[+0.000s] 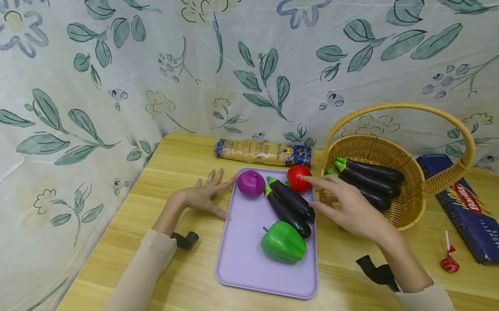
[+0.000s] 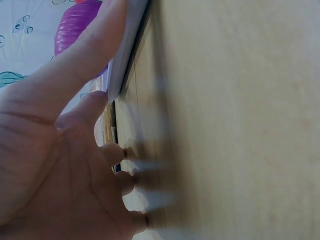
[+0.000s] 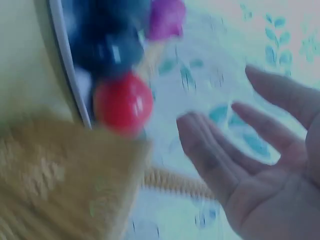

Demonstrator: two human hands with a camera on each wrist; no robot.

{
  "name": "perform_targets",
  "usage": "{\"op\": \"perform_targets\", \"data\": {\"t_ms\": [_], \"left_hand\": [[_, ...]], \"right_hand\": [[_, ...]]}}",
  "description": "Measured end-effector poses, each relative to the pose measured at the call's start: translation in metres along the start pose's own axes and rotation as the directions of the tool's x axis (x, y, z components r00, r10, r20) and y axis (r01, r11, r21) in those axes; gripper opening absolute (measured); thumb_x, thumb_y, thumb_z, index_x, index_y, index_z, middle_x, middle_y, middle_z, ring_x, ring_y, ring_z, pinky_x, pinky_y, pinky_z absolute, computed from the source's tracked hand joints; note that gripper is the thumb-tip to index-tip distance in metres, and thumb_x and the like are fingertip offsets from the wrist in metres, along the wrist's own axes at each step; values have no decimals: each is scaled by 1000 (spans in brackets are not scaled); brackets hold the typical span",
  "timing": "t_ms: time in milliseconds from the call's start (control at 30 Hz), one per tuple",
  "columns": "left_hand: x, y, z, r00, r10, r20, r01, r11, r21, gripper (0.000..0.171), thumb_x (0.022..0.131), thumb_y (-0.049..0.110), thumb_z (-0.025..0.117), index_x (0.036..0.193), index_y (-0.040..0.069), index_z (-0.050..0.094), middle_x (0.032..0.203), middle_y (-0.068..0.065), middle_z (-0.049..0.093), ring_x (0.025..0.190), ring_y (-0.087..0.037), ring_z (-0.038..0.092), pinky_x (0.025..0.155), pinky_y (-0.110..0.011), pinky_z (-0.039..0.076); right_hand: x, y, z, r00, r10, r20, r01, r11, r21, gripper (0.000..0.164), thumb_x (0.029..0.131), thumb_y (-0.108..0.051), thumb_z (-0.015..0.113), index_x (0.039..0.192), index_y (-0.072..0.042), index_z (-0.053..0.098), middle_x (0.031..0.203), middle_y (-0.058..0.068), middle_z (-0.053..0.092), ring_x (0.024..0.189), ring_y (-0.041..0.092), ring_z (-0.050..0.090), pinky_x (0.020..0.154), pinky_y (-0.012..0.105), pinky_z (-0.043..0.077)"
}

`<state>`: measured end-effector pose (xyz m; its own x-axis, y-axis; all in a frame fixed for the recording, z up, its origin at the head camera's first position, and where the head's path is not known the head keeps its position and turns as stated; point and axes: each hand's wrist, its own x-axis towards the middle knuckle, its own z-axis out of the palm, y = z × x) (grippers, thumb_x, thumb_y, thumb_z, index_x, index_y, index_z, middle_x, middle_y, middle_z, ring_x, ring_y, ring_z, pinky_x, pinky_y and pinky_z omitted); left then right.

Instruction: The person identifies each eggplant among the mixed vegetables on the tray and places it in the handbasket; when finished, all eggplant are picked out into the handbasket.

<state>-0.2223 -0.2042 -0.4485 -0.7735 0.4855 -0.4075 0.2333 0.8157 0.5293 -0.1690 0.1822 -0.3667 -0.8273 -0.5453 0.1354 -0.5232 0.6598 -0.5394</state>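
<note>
A lilac tray (image 1: 242,271) lies on the table with a purple onion (image 1: 251,183), a red tomato (image 1: 298,178), two eggplants (image 1: 292,200) and a green bell pepper (image 1: 283,242) on it. My left hand (image 1: 202,193) spreads its fingers along the tray's left rim, thumb and fingertip right at the edge. Above the tray's right edge hovers my right hand (image 1: 349,206), fingers extended toward the tomato. In the right wrist view the palm and fingers hold nothing, and the tomato (image 3: 125,104) sits apart from them.
A wicker basket (image 1: 369,143) with a tall handle and several eggplants (image 1: 370,181) stands right of the tray. Behind the tray lies a noodle packet (image 1: 261,152). At the far right are a blue spaghetti box (image 1: 475,220) and a red lollipop (image 1: 450,262). Floral cloth (image 1: 249,74) hangs behind the table.
</note>
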Motion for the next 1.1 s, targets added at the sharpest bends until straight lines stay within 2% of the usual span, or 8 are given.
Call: {"op": "perform_targets", "data": {"t_ms": [133, 233, 433, 667, 933, 1100], "left_hand": [[0, 0, 0, 1000, -1, -2, 1, 1000, 0, 109, 77, 57, 73, 154, 38, -3, 158, -14, -28, 145, -34, -29, 115, -65, -15], [0, 0, 0, 1000, -3, -5, 3, 1000, -1, 110, 76, 57, 73, 154, 38, -2, 158, -13, -28, 145, -34, -29, 115, -65, -15], [0, -1, 0, 1000, -3, -4, 2, 1000, -3, 109, 77, 56, 73, 154, 38, -3, 158, -14, -27, 146, -34, -29, 115, -65, -15], [0, 0, 1, 1000, -3, -3, 3, 1000, 3, 109, 77, 56, 73, 154, 38, -2, 159, -14, -27, 146, -35, -28, 115, -65, -14], [1, 0, 1, 1000, 0, -6, 0, 1000, 0, 109, 76, 57, 73, 154, 39, -2, 159, -14, -27, 146, -36, -28, 115, -65, -15], [1, -1, 0, 1000, 6, -8, -6, 1000, 5, 110, 76, 56, 73, 154, 38, -2, 159, -15, -27, 145, -38, -28, 113, -67, -15]], "right_hand": [[3, -9, 27, 999, 36, -22, -36, 999, -13, 53, 92, -23, 66, 142, -15, 49, 123, 13, 55, 95, 25, 56, 79, 41, 53], [7, -10, 44, 996, 82, -44, -84, 996, -27, 50, 93, -19, 64, 141, -11, 50, 126, 18, 54, 100, 28, 55, 82, 42, 53], [12, -6, 65, 989, 126, -80, -129, 991, -45, 46, 92, -11, 64, 136, -7, 54, 118, 22, 57, 100, 29, 54, 76, 38, 50], [17, -3, 73, 985, 151, -81, -154, 987, -33, 46, 91, -9, 64, 137, -9, 55, 112, 21, 57, 91, 24, 51, 67, 30, 45], [21, 0, 72, 981, 188, -48, -189, 982, -12, 45, 92, -10, 62, 137, -10, 55, 114, 21, 58, 92, 25, 51, 66, 29, 45], [21, 2, 74, 979, 199, -49, -201, 979, -33, 46, 92, -10, 63, 137, -9, 55, 112, 21, 60, 91, 24, 51, 65, 29, 44]]}}
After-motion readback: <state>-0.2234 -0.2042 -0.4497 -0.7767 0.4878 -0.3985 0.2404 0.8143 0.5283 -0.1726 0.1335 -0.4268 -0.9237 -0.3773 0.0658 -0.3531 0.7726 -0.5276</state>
